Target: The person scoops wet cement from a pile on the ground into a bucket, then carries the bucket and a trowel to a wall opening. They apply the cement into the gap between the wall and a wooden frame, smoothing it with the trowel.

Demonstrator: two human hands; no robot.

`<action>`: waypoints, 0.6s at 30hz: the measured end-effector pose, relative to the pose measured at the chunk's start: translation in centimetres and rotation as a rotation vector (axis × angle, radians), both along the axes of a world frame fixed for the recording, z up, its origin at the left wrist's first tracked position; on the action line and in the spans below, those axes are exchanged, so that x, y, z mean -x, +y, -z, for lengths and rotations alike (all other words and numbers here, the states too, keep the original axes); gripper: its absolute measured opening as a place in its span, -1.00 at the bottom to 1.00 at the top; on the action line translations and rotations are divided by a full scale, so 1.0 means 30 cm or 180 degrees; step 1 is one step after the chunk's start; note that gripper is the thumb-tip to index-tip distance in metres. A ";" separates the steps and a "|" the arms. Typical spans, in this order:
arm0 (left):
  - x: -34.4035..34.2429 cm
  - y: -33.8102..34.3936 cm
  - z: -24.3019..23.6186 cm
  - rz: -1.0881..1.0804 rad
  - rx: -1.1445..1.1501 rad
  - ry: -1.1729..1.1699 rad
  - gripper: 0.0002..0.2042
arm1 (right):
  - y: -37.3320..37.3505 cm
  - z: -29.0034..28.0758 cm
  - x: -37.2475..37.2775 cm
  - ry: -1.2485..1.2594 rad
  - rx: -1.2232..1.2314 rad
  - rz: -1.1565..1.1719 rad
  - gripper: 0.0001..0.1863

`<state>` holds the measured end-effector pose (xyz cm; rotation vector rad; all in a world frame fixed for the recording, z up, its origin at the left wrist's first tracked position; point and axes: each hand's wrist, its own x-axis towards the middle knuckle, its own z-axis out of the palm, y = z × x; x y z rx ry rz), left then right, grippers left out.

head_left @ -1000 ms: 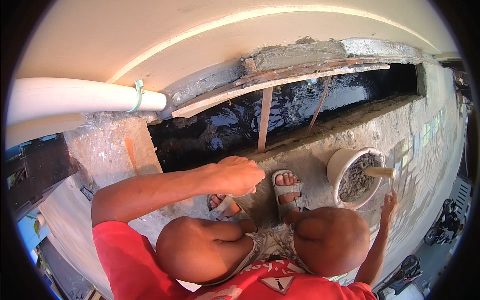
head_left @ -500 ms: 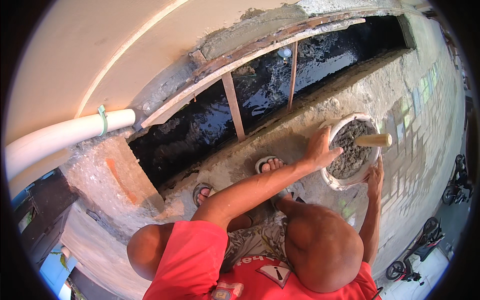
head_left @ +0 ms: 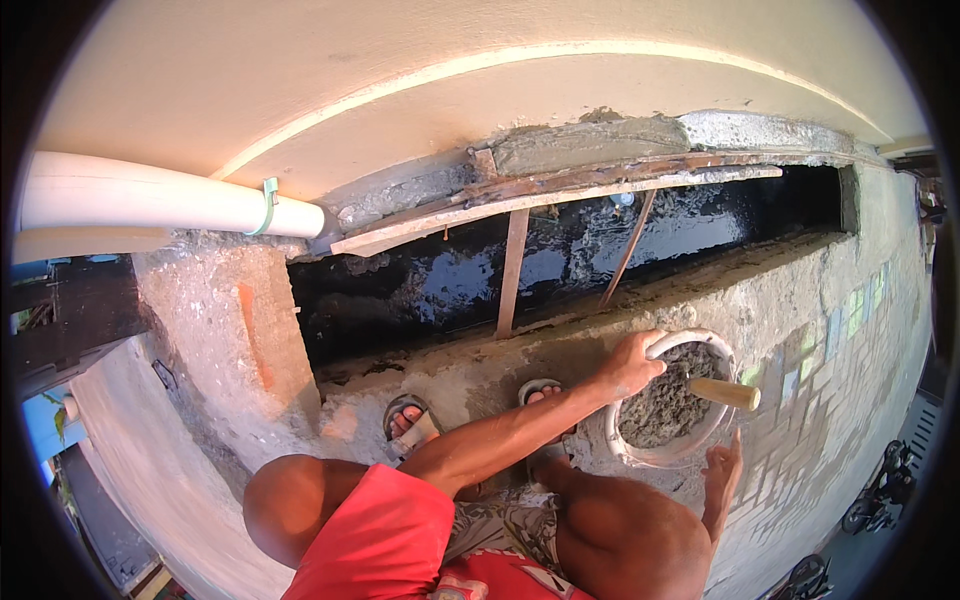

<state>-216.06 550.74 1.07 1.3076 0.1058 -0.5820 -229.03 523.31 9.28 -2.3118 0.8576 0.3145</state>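
My left hand grips the upper-left rim of a white bucket of grey mortar. A light wooden handle sticks out of the mortar. My right hand is low beside the bucket's right side, index finger extended and the others bent; I cannot make out whether it touches the bucket. My sandalled feet rest on rough concrete left of the bucket, below my bent knees.
A long opening with dark water runs beyond the concrete ledge, crossed by thin wooden props under a long board. A white pipe lies along the beige wall. Motorbikes stand far below at right.
My left hand has moved right onto the bucket rim. The bucket has shifted slightly left. My right hand, on the bucket's side half a second ago, is now lower with its index finger extended.
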 end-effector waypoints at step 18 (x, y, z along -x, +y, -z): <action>-0.074 0.046 0.066 0.0153 0.1622 0.0729 -0.67 | 0.435 -0.191 -0.475 0.1548 0.2521 -0.4580 -0.92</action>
